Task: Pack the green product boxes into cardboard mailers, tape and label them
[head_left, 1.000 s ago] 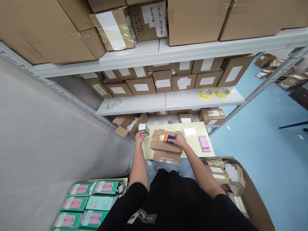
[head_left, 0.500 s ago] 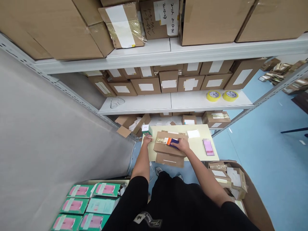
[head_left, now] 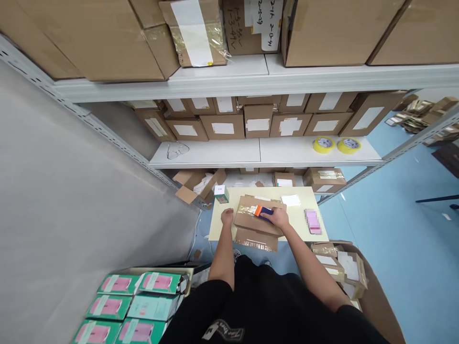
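Observation:
My right hand (head_left: 278, 218) grips a small orange and dark-blue item (head_left: 264, 213), box-like in shape, over the top of a brown cardboard box (head_left: 247, 221). Shiny tape runs along that box, and its front flap (head_left: 256, 239) hangs out toward my body. Left of the box, my left hand (head_left: 227, 217) is closed above the cream table (head_left: 216, 228); whatever its fingers hold, if anything, is hidden. A small green and white box (head_left: 221, 194) stands just behind my left hand. White paper (head_left: 290, 200) lies behind my right hand.
A pink packet (head_left: 312, 221) lies on the table's right. Beyond is a shelf (head_left: 215, 153) with yellow tape rolls (head_left: 323, 145), glasses (head_left: 177, 151) and labelled cartons. An open carton (head_left: 195, 184) sits back left. Green-pink boxes (head_left: 114, 284) are lower left; a large bin (head_left: 380, 306) is lower right.
My left hand has come away from beside the green and white box, nearer to me. My right hand keeps the orange and dark-blue item over the cardboard box. The view has shifted slightly.

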`<state>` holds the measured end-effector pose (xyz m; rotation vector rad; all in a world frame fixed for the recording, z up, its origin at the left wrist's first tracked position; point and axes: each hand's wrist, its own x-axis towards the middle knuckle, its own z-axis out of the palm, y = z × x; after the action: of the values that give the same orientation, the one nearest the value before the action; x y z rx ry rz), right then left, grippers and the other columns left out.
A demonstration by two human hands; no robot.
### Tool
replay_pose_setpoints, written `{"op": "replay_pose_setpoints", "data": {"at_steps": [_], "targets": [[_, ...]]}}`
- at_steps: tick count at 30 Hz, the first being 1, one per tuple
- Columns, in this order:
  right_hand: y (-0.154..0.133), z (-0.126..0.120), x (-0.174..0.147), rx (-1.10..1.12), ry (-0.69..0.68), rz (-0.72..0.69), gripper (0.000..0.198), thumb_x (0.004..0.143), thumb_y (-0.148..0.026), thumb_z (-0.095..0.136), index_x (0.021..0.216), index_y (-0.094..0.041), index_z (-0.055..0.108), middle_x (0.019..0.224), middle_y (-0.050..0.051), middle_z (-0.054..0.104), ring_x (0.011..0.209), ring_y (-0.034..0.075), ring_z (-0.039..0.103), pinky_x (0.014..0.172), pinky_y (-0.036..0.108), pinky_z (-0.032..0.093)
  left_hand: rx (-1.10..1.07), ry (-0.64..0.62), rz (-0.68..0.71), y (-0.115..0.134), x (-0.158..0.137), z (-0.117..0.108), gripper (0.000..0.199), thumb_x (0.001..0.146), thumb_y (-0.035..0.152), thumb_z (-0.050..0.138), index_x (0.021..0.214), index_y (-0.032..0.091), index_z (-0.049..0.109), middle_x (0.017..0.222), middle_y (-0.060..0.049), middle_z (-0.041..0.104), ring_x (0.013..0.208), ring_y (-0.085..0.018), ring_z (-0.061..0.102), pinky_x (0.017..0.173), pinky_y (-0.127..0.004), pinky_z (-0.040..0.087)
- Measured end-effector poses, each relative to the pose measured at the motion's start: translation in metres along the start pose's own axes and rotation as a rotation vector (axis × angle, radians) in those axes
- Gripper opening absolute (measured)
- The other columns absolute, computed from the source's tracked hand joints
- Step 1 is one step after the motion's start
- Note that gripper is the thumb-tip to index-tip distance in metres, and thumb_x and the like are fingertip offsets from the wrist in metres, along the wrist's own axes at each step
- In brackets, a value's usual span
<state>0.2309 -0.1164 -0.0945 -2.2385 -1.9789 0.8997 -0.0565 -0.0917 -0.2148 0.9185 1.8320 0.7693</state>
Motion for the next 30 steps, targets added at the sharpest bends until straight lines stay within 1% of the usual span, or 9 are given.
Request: {"op": "replay_pose_setpoints", "data": {"at_steps": [1, 3, 7, 10, 14, 17, 20, 26, 30], "targets": [[-0.001, -0.002, 0.000, -0.003, -0.004, 0.001, 0.067, 0.080, -0.082, 0.063, 0.100, -0.019, 0.077, 0.103, 0.016, 0.079, 0.099, 0.031, 0.073, 0.076, 0.032, 0.050, 0.020, 0.012, 0.044, 0.003, -0.001, 0.000, 0.045, 0.095, 0.050, 0.055, 0.120, 0.016, 0.071, 0.123, -0.017, 0.074, 0.120, -0.029, 0.066, 0.104, -0.039, 0.049], [-0.004, -0.005, 0.001, -0.018, -0.008, -0.001, 0.068, 0.080, -0.082, 0.063, 0.100, -0.018, 0.077, 0.103, 0.016, 0.079, 0.100, 0.031, 0.073, 0.076, 0.032, 0.051, 0.056, -0.039, 0.112, 0.010, -0.002, 0.002, 0.043, 0.097, 0.051, 0.054, 0.116, 0.018, 0.073, 0.129, -0.014, 0.073, 0.126, -0.028, 0.063, 0.109, -0.037, 0.045], [-0.018, -0.008, 0.009, -0.069, -0.051, 0.030, 0.071, 0.077, -0.079, 0.068, 0.105, -0.015, 0.077, 0.108, 0.018, 0.078, 0.101, 0.031, 0.074, 0.076, 0.031, 0.052, 0.152, -0.153, 0.174, 0.016, -0.005, 0.008, 0.044, 0.097, 0.054, 0.055, 0.112, 0.018, 0.075, 0.128, -0.013, 0.074, 0.126, -0.029, 0.064, 0.110, -0.037, 0.044], [-0.031, -0.010, 0.021, -0.113, -0.101, 0.045, 0.072, 0.072, -0.075, 0.075, 0.112, -0.015, 0.076, 0.114, 0.019, 0.078, 0.104, 0.032, 0.074, 0.077, 0.031, 0.053, 0.223, -0.148, 0.178, 0.016, -0.009, 0.012, 0.048, 0.101, 0.055, 0.046, 0.118, 0.018, 0.072, 0.131, -0.016, 0.072, 0.128, -0.031, 0.062, 0.110, -0.038, 0.043], [-0.031, -0.021, 0.030, -0.153, -0.140, 0.000, 0.072, 0.071, -0.071, 0.079, 0.113, -0.014, 0.077, 0.118, 0.019, 0.077, 0.108, 0.033, 0.073, 0.083, 0.032, 0.053, 0.303, -0.108, 0.161, 0.017, -0.010, 0.014, 0.049, 0.100, 0.058, 0.047, 0.118, 0.019, 0.070, 0.123, -0.016, 0.075, 0.126, -0.033, 0.063, 0.105, -0.039, 0.046], [-0.009, -0.037, 0.027, -0.196, -0.158, 0.021, 0.070, 0.070, -0.070, 0.081, 0.112, -0.015, 0.077, 0.117, 0.018, 0.077, 0.108, 0.033, 0.073, 0.083, 0.032, 0.054, 0.348, -0.094, 0.151, 0.020, -0.008, 0.014, 0.046, 0.099, 0.059, 0.050, 0.113, 0.021, 0.071, 0.117, -0.016, 0.076, 0.122, -0.034, 0.065, 0.101, -0.038, 0.047], [0.026, -0.055, 0.020, -0.225, -0.155, 0.051, 0.069, 0.069, -0.070, 0.082, 0.111, -0.016, 0.077, 0.117, 0.017, 0.078, 0.106, 0.032, 0.074, 0.080, 0.031, 0.054, 0.387, -0.086, 0.150, 0.024, -0.007, 0.014, 0.049, 0.099, 0.060, 0.049, 0.115, 0.020, 0.072, 0.119, -0.017, 0.076, 0.122, -0.034, 0.065, 0.101, -0.038, 0.048], [0.105, -0.084, 0.003, -0.274, -0.136, 0.142, 0.077, 0.066, -0.069, 0.085, 0.116, -0.011, 0.076, 0.115, 0.022, 0.077, 0.107, 0.034, 0.073, 0.082, 0.033, 0.054, 0.474, -0.093, 0.187, 0.025, -0.005, 0.015, 0.060, 0.102, 0.061, 0.039, 0.141, 0.021, 0.062, 0.129, -0.017, 0.073, 0.120, -0.035, 0.066, 0.103, -0.043, 0.048], [0.144, -0.096, -0.007, -0.284, -0.124, 0.174, 0.074, 0.065, -0.067, 0.085, 0.114, -0.012, 0.076, 0.117, 0.021, 0.076, 0.109, 0.034, 0.072, 0.083, 0.033, 0.054, 0.570, -0.068, 0.207, 0.024, 0.000, 0.017, 0.064, 0.103, 0.063, 0.034, 0.148, 0.024, 0.057, 0.130, -0.015, 0.072, 0.119, -0.035, 0.067, 0.102, -0.043, 0.049]]}}
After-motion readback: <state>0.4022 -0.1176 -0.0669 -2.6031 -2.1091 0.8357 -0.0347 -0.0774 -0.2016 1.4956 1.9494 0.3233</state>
